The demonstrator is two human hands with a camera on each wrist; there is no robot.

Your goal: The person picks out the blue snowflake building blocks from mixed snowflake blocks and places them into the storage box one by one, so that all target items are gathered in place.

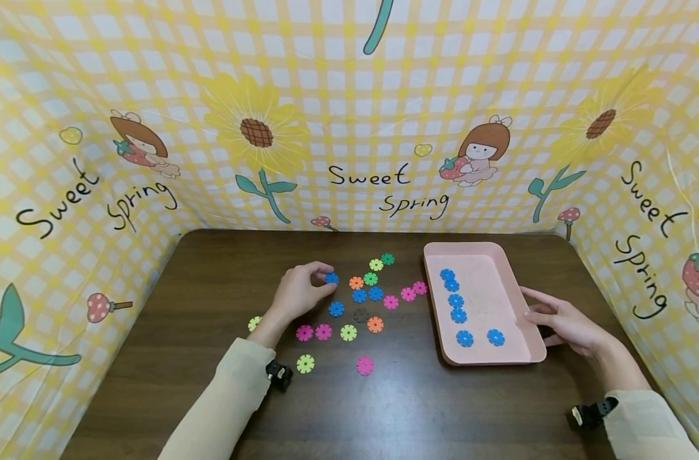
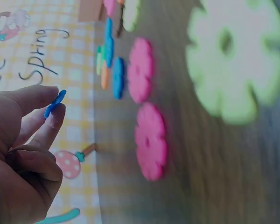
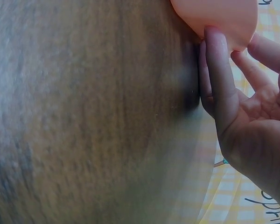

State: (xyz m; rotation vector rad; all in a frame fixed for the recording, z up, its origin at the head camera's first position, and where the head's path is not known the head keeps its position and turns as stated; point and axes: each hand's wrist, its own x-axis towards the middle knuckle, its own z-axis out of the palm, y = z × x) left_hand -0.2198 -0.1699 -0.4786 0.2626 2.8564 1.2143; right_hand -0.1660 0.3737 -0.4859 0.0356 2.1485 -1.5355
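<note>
My left hand (image 1: 299,291) pinches a blue snowflake disc (image 1: 331,278) between thumb and fingertips, at the far left side of the loose discs. The left wrist view shows this blue disc (image 2: 55,103) edge-on and raised off the tabletop. My right hand (image 1: 570,321) holds the right wall of a pink tray (image 1: 507,271), with the thumb at the rim and the fingers along the outside. From the right wrist, its fingers (image 3: 219,60) touch the tray's outer wall (image 3: 224,16). Several blue discs (image 1: 458,315) lie inside the tray, most in a row along its left side.
Loose discs lie across the brown table (image 1: 183,370): blue (image 1: 336,309), pink (image 1: 365,366), orange (image 1: 375,324), yellow-green (image 1: 306,364), green (image 1: 388,259) and a dark grey one (image 1: 361,315). A yellow checked cloth (image 1: 349,115) surrounds the table's back and sides.
</note>
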